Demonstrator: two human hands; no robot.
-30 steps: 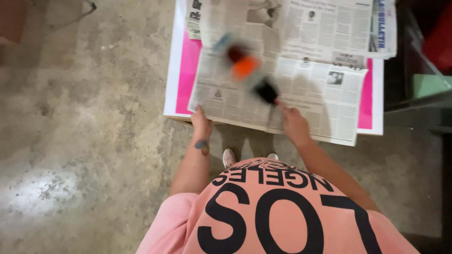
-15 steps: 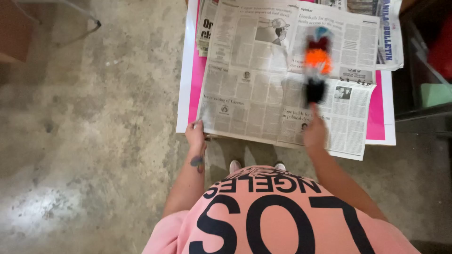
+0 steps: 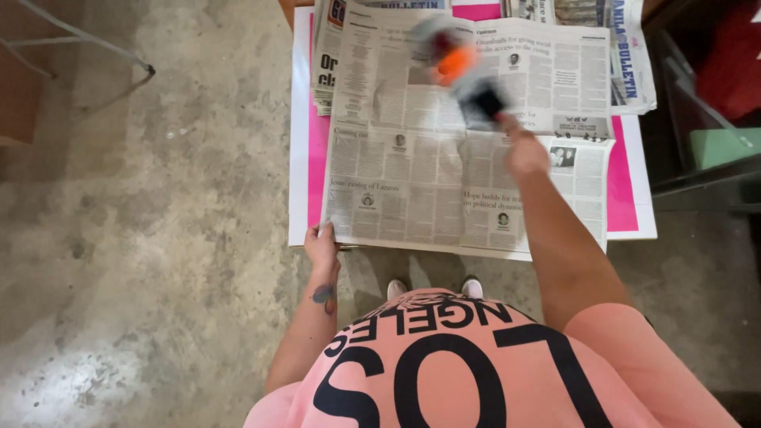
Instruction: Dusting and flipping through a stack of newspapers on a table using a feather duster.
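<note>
An open newspaper sheet (image 3: 428, 158) lies spread over a pink-and-white board (image 3: 307, 150). My left hand (image 3: 321, 246) presses on the sheet's near left corner at the board's edge. Stretched out over the middle of the paper, my right hand (image 3: 525, 150) grips a blurred tool (image 3: 464, 75) with a black handle, an orange middle and a dark, greyish tip. The tool is smeared by motion above the upper part of the sheet, and I cannot tell whether it touches the paper.
More folded newspapers (image 3: 618, 47) lie stacked at the far side of the board. The concrete floor (image 3: 143, 238) spreads to the left, with a metal chair leg (image 3: 95, 47) at top left. A dark shelf with green (image 3: 721, 147) and red (image 3: 729, 63) items stands at the right.
My right hand has swung the tool from the sheet's right side toward the upper middle. The camera has shifted, so the board sits more centred. My left hand stays on the corner.
</note>
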